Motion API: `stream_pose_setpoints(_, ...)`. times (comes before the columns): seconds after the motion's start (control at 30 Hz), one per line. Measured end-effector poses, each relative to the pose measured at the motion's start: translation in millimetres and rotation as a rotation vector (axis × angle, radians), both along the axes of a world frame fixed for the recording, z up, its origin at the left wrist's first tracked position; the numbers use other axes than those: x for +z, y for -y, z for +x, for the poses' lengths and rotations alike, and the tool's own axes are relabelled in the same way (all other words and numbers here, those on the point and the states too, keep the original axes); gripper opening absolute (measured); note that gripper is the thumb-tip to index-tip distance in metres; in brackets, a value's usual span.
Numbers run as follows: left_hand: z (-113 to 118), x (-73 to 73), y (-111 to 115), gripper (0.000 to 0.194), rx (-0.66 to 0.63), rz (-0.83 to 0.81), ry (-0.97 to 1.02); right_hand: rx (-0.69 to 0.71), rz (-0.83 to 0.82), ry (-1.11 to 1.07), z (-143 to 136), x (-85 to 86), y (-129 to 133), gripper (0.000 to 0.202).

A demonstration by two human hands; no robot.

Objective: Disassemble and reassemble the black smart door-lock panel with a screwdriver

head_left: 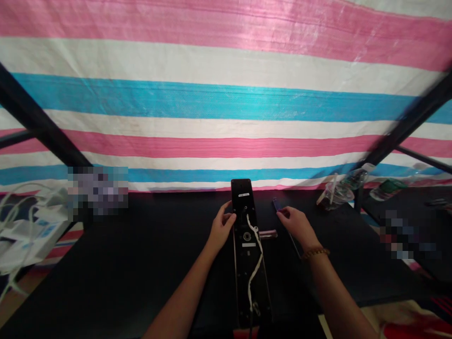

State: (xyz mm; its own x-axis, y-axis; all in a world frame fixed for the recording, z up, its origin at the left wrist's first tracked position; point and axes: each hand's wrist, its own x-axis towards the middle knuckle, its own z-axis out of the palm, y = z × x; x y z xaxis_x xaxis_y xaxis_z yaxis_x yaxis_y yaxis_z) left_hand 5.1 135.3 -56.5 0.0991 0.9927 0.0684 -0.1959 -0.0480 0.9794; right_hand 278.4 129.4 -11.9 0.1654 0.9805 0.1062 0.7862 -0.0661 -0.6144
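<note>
A long black lock panel (pixel 249 263) stands out in the middle of the black table, a white cable (pixel 258 258) running down its face and a shiny handle (pixel 268 234) sticking out on its right. Against the panel's upper left edge rests my left hand (pixel 222 226), thumb and fingers around that edge. To the right of the panel, my right hand (pixel 296 225), with a beaded bracelet at the wrist, pinches a small dark bluish tool (pixel 276 204) between thumb and fingers. A thin rod shows below that hand.
Plastic cups and a bottle (pixel 335 193) are at the table's back right. White boxes (pixel 31 240) and looped white cables (pixel 10 207) lie at the far left. Dark metal posts (pixel 45 127) slope on both sides before a striped sheet (pixel 226 103).
</note>
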Motion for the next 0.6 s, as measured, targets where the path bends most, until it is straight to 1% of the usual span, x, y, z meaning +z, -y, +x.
stream_pose_setpoints(0.1, -1, 0.3, -1, 0.078, -0.011, 0.002, 0.027, 0.033, -0.198, 0.153, 13, -15.6, 18, 0.014)
stream_pose_setpoints(0.13, -2, 0.2, -1, 0.08, -0.013, 0.003, 0.033, 0.044, -0.238, 0.168, 15, -20.2, 21, 0.014)
stream_pose_setpoints(0.2, -2, 0.3, 0, 0.081, -0.026, 0.004, 0.036, 0.076, -0.287, 0.128, 15, -25.0, 22, 0.012)
stream_pose_setpoints(0.27, -3, 1.1, 1, 0.083, -0.043, 0.007, 0.034, 0.116, -0.307, 0.051, 16, -21.7, 21, 0.016)
stream_pose_setpoints(0.33, -3, 2.8, 2, 0.084, -0.049, 0.011, 0.031, 0.158, -0.306, -0.085, 17, -10.0, 22, 0.019)
stream_pose_setpoints(0.4, -3, 4.8, 3, 0.089, -0.032, 0.023, 0.033, 0.183, -0.225, -0.272, 12, 8.3, 28, 0.022)
stream_pose_setpoints(0.43, -2, 5.7, 3, 0.092, -0.018, 0.032, 0.037, 0.198, -0.148, -0.379, 5, 18.6, 33, 0.024)
stream_pose_setpoints(0.47, -2, 6.3, 3, 0.095, -0.004, 0.042, 0.04, 0.195, -0.027, -0.471, -4, 28.8, 39, 0.025)
stream_pose_setpoints(0.53, -2, 7.2, 2, 0.099, 0.008, 0.058, 0.043, 0.243, 0.186, -0.609, -29, 46.1, 52, 0.025)
stream_pose_setpoints(0.6, -2, 8.1, 1, 0.098, 0.002, 0.066, 0.033, 0.309, 0.297, -0.7, -58, 55.9, 62, 0.022)
